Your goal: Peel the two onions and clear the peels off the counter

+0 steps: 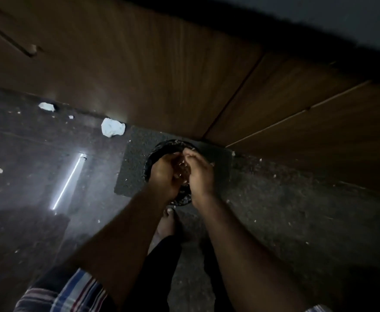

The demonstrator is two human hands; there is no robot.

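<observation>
Two hands held together over black-lined bin [155,152] on dark floor [274,221], close to foot of wooden cabinet doors [162,75]. Left hand [165,174] and right hand [199,171] cupped, fingers curled inward round pale onion peels [181,164]; exact grip hard to make out in dim light. Bin mostly hidden behind hands, only rim showing. Onions not visible. White crumpled scraps [112,127] along cabinet base, left of bin. Bare foot [167,221] below bin, partly covered by forearms.
</observation>
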